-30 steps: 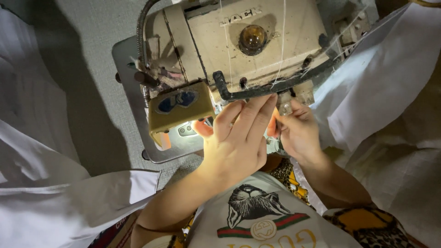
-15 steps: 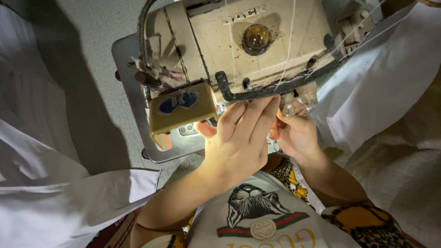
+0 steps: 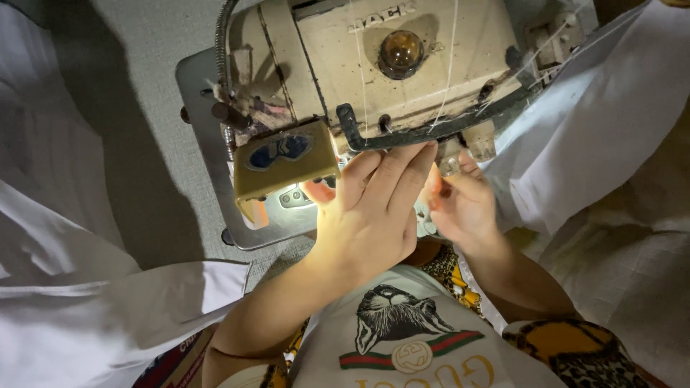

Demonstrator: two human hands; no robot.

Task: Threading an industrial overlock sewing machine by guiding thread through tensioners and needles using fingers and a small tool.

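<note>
Head view: a cream sewing machine point(image 3: 374, 65) is seen from above, set on a grey table point(image 3: 144, 93), with a metal plate point(image 3: 208, 144) at its base. A lit work area is observed beneath the machine head. The left hand point(image 3: 366, 215) is held flat with fingers extended and together, the fingertips lying at the black guard point(image 3: 402, 129) along the machine's lower edge; nothing is seen clamped in it. The right hand point(image 3: 463, 205) is positioned just beside the left, under the machine head, fingers curled; whether anything is pinched cannot be told. White fabric point(image 3: 596, 144) is noted at the right and more white fabric point(image 3: 86, 302) at the left.
</note>
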